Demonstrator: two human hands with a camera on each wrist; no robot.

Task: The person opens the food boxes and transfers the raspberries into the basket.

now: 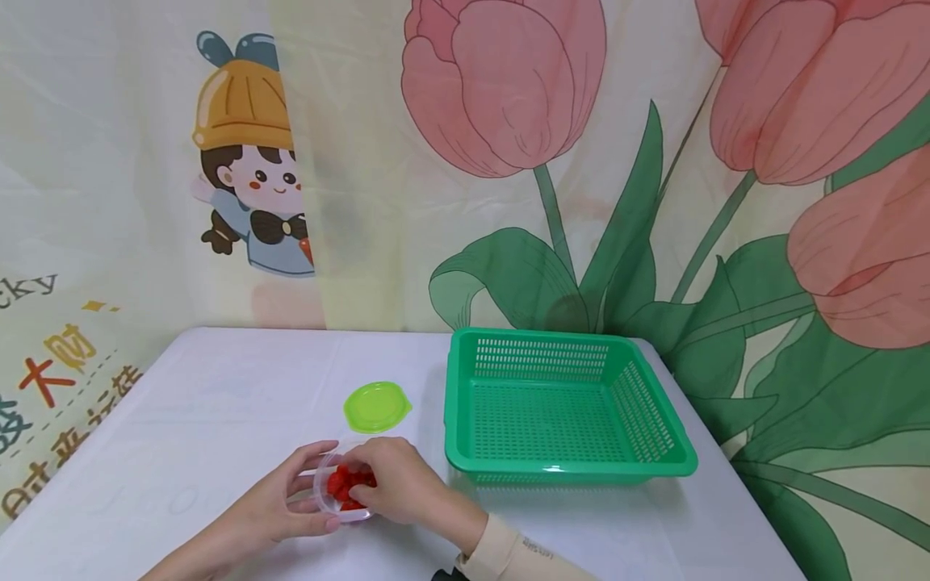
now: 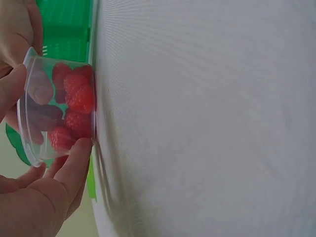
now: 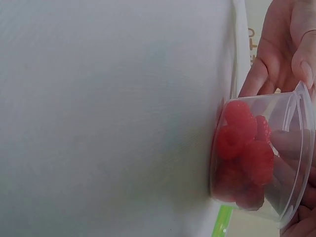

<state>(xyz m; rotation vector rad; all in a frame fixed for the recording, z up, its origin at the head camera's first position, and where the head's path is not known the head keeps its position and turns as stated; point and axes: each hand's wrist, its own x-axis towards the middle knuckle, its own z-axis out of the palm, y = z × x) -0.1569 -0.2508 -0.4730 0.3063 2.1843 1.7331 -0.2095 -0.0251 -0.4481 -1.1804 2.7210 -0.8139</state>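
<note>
My left hand point(image 1: 279, 504) curls round the side of a clear plastic cup point(image 1: 320, 490) low in the head view. Several red raspberries point(image 1: 340, 484) lie in the bottom of the cup, showing through its wall in both wrist views. From the right, my right hand point(image 1: 400, 480) reaches over the rim, its bent fingers and thumb apart inside; no raspberry shows gripped between them. In the left wrist view the left hand point(image 2: 44, 202) bears on the lower side of the upright cup. The right wrist view has the left hand point(image 3: 281, 49) at the top right.
A green plastic basket point(image 1: 567, 466) stands on the white-covered table point(image 1: 218, 403) to the right of the cup. Just beyond the cup lies a light-green lid point(image 1: 378, 407). Behind the table hangs a printed curtain point(image 1: 363, 202).
</note>
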